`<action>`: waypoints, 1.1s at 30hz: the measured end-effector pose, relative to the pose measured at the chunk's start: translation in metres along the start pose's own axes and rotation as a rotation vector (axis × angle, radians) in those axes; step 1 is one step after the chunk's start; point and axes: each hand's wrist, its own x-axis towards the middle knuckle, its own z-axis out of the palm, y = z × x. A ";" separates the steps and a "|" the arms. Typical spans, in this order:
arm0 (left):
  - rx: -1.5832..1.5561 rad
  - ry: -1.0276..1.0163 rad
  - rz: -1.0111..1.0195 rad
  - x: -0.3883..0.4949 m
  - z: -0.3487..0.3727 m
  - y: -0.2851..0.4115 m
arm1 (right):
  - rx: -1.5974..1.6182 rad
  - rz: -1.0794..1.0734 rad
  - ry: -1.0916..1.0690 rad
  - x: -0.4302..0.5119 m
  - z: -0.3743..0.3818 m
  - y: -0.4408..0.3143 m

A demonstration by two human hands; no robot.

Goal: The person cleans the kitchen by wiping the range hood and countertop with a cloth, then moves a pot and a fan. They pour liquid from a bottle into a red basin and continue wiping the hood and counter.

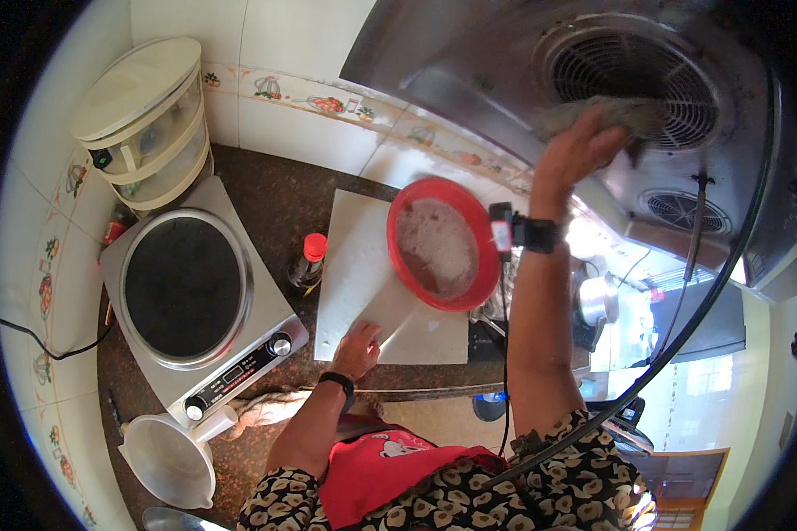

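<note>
My right hand (pixel 581 149) is raised at the upper right and presses a greyish cloth (pixel 558 118) against the metal underside of a range hood (pixel 465 86), beside its round fan grille (pixel 691 73). Below, a red basin (pixel 485 265) of foamy water stands on a pale board (pixel 358 232) on the counter. My left hand (pixel 357 350) rests at the board's near edge, its fingers curled; nothing shows in it. A dark bottle with a red cap (pixel 315 247) stands just left of the board.
At the left is an electric hotplate (pixel 182 285) with two knobs, with a lidded cream container (pixel 139 119) behind it. A translucent plastic jug (pixel 169 461) and a crumpled cloth (pixel 269 406) lie near the front. A metal pot (pixel 596 299) stands beyond my right arm, and a dark cable (pixel 704 299) crosses the right side.
</note>
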 end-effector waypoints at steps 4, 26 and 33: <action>0.003 0.007 -0.005 -0.001 0.001 0.000 | -0.117 -0.159 -0.078 0.012 0.015 -0.003; -0.011 0.058 0.007 -0.001 0.001 0.000 | -0.482 -0.252 -0.134 0.023 -0.008 0.025; 0.045 0.064 0.061 0.000 -0.001 0.001 | -0.302 -0.342 -0.162 -0.043 0.005 0.082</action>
